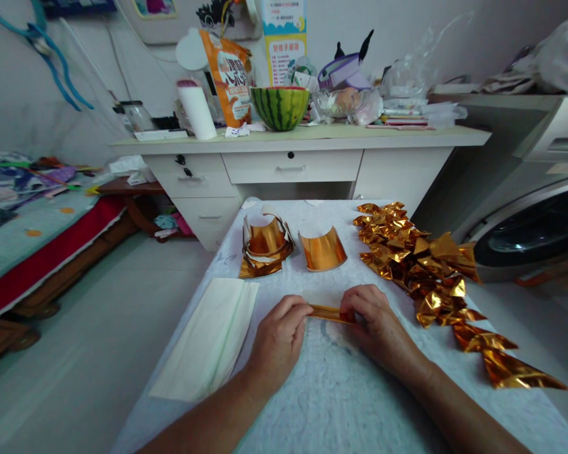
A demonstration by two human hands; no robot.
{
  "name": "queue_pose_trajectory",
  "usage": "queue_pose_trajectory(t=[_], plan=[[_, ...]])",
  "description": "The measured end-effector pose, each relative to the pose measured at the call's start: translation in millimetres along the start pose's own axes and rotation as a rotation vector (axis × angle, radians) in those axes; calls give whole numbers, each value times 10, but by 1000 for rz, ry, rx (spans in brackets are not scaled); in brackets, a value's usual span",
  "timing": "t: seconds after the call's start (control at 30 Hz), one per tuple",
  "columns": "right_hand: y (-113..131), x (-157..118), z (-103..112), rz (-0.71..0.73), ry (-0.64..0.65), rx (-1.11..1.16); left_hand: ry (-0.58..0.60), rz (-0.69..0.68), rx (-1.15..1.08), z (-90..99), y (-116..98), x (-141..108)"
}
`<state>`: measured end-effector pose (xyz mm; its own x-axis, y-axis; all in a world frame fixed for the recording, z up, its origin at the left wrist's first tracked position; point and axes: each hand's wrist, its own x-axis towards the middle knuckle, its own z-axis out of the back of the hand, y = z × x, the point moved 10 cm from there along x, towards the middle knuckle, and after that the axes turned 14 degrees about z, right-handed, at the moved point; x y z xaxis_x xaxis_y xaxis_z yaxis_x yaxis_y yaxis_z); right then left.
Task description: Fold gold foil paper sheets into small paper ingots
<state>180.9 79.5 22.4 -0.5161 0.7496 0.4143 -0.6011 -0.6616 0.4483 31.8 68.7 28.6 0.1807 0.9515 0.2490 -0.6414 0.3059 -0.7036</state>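
Observation:
Between my two hands a narrow strip of gold foil paper [330, 313] is held level, low over the cloth-covered table [307, 397]. My left hand [284, 328] pinches its left end between thumb and fingers. At the other end, my right hand [372, 318] is closed on it, the fingertips partly hidden. Just beyond the hands lies a curved gold foil sheet [324, 250]. Left of that sits a loose stack of curled gold foil sheets [266, 243]. A long pale paper sheet [208, 340] lies flat to the left of my left hand.
Folded gold foil pieces [407, 258] form a long heap down the table's right side. Behind the table stands a white desk [293, 165] bearing a cut watermelon [280, 108], an orange pouch [227, 79] and a white paper roll [197, 110]. A washing machine [525, 183] is at right, a bed [38, 233] at left.

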Motion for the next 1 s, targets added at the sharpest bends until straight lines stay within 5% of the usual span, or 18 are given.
queue_pose_trajectory(t=[0.33,0.6,0.77,1.0], plan=[[129,-36,83,71,-92,-40,-18,-14,37,-13,-6,-55],[146,-26,-131,63,118,-53,153,30,160,-252,37,-34],[222,-20,-142,70,203,-6,127,-61,204,-212,-54,-62],[226,-31,-149,95,229,52,270,-169,228,-342,-185,-138]])
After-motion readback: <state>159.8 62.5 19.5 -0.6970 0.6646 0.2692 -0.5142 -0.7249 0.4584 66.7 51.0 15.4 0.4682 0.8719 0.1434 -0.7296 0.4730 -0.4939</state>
